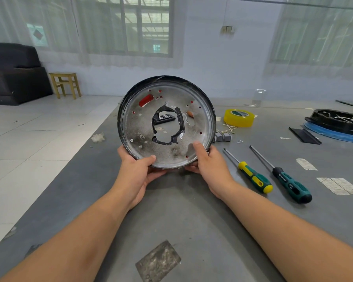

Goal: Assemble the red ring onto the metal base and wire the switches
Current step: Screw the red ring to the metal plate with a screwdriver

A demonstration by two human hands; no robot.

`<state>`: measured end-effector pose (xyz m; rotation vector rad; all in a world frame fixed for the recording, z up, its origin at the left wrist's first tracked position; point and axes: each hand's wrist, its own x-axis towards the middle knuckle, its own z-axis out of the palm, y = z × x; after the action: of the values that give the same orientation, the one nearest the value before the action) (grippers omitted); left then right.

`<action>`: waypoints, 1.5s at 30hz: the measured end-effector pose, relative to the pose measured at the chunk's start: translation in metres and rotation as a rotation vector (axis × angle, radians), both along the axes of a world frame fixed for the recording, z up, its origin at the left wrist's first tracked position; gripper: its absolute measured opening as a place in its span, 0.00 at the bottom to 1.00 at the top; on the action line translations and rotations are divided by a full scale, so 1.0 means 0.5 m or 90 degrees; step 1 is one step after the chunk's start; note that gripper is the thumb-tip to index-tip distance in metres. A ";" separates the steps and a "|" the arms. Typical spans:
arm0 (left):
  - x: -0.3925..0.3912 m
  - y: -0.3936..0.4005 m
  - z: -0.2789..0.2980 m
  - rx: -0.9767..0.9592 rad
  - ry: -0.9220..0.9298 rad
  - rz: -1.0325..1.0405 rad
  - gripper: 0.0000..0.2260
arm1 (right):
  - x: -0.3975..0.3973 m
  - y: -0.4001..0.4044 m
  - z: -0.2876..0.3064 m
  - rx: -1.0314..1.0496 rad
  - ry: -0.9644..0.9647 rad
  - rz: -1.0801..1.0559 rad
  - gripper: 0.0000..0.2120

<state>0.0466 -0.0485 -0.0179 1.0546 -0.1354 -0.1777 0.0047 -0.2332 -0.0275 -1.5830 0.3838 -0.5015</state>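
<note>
We hold the base [167, 123] tilted up on edge above the table [192, 210], left hand [138, 169] and right hand [209, 161] curled round its lower rim, red ring [145, 100] showing through holes behind it.

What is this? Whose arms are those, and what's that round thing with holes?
The camera sits on a person's head, so you see their own arms from above. The left hand and right hand hold up a round metal base, tilted to face the camera. Red shows through its holes. On the grey table lie two screwdrivers, one with a yellow-green handle and one dark green, a roll of yellow tape, small grey switches and a black tray.
</note>
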 end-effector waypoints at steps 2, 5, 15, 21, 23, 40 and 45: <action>-0.001 0.000 0.000 -0.008 0.006 0.018 0.23 | -0.004 0.005 0.002 -0.035 0.015 -0.013 0.37; -0.003 0.003 0.002 -0.007 0.004 0.043 0.24 | -0.006 0.011 0.004 0.003 0.011 -0.010 0.27; -0.020 0.006 0.031 -0.160 0.107 -0.038 0.35 | -0.019 0.076 0.016 0.272 -0.059 0.051 0.09; -0.033 -0.045 0.033 -0.270 0.192 -0.011 0.29 | -0.020 0.098 0.016 0.233 -0.041 0.044 0.11; -0.034 -0.060 0.038 -0.313 0.183 0.009 0.27 | -0.018 0.093 0.011 0.218 -0.034 0.039 0.12; 0.000 -0.058 0.015 -0.424 0.127 -0.016 0.27 | -0.032 0.119 0.003 0.012 0.007 0.019 0.26; 0.004 -0.061 0.011 -0.428 0.118 -0.020 0.27 | -0.033 0.117 0.005 0.003 0.007 0.017 0.25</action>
<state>0.0489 -0.0790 -0.0126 0.3638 -0.0365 -0.2369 -0.0120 -0.1745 -0.0252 -1.5853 0.3715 -0.4722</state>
